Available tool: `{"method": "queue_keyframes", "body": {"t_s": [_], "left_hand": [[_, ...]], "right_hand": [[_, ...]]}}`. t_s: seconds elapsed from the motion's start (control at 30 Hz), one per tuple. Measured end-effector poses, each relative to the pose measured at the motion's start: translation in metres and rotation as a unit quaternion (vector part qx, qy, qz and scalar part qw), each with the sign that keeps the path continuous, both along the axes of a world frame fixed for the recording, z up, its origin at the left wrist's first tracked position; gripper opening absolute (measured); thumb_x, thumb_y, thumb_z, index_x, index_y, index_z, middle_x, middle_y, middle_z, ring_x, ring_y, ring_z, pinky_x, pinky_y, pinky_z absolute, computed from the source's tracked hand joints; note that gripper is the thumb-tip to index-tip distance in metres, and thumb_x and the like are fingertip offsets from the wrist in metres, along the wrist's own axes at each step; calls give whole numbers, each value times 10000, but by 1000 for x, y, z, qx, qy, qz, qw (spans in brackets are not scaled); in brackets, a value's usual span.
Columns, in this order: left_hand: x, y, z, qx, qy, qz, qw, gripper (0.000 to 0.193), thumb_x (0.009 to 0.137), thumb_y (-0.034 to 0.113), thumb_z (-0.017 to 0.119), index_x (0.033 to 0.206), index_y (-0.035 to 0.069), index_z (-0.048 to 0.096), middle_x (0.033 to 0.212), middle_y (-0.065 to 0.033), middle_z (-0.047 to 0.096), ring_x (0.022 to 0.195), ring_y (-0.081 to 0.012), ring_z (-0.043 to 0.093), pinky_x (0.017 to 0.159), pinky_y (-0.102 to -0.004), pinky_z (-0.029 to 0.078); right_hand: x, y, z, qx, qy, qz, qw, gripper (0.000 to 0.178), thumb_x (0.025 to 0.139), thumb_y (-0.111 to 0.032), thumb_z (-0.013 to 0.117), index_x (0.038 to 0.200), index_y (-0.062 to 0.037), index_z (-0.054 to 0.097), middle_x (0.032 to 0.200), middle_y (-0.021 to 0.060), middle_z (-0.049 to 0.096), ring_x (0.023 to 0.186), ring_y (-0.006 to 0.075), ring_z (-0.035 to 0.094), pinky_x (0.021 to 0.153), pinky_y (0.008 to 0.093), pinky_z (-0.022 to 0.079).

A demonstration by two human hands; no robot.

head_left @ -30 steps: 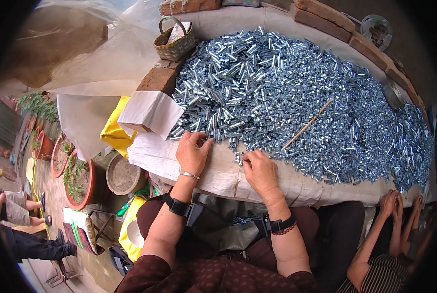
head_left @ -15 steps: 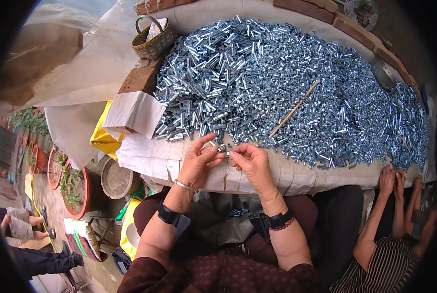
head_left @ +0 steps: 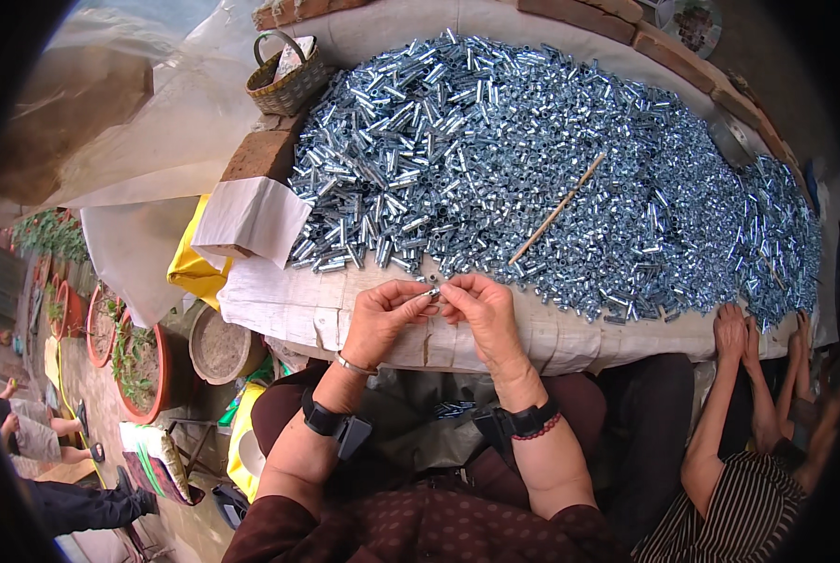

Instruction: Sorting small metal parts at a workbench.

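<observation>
At the near edge of a cloth-covered table, my left hand (head_left: 382,314) and my right hand (head_left: 482,310) meet with pinched fingertips. Between them is a small shiny metal sleeve (head_left: 432,293), which both hands grip. Its exact shape is partly hidden by the fingers. Just beyond my fingertips spreads a wide heap of silvery metal sleeves and tubes (head_left: 495,159), the longer ones mostly on the left. A thin wooden stick (head_left: 558,208) lies on top of the heap. In my lap rest several more metal pieces (head_left: 454,409).
Bricks (head_left: 260,155) edge the heap, with a wicker basket (head_left: 288,84) at the back left. White paper (head_left: 253,214) covers one brick. On the right, other people's hands (head_left: 731,330) work at the table edge. Plant pots (head_left: 148,371) stand on the floor to the left.
My left fingers, spread before, have closed into a pinch and come up to the right fingertips. The small sleeve is now held between both hands.
</observation>
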State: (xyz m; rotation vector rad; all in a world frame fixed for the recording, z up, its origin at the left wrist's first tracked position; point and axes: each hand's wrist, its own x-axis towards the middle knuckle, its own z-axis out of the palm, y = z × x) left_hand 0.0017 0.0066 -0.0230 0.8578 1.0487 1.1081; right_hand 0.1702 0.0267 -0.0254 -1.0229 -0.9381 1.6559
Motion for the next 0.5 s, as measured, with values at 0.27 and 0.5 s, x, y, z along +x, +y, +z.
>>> {"method": "queue_keyframes", "body": {"t_s": [0.27,0.5], "left_hand": [[4,0,-12,9,-17,12,1000,211,876,51,599,1068,-36,611,958,-134,675,847,-162,663,754,-247,537],[9,-4,-11,36,2,16,999,202,878,52,605,1059,-38,618,945,-111,674,842,-136,650,755,-236,537]], "right_hand": [[0,0,3,-34,41,-7,999,175,831,-144,662,889,13,614,755,38,636,615,83,603,576,195,491],[0,-2,3,-44,4,-4,999,173,841,-140,651,888,21,607,779,58,651,630,106,634,574,200,509]]}}
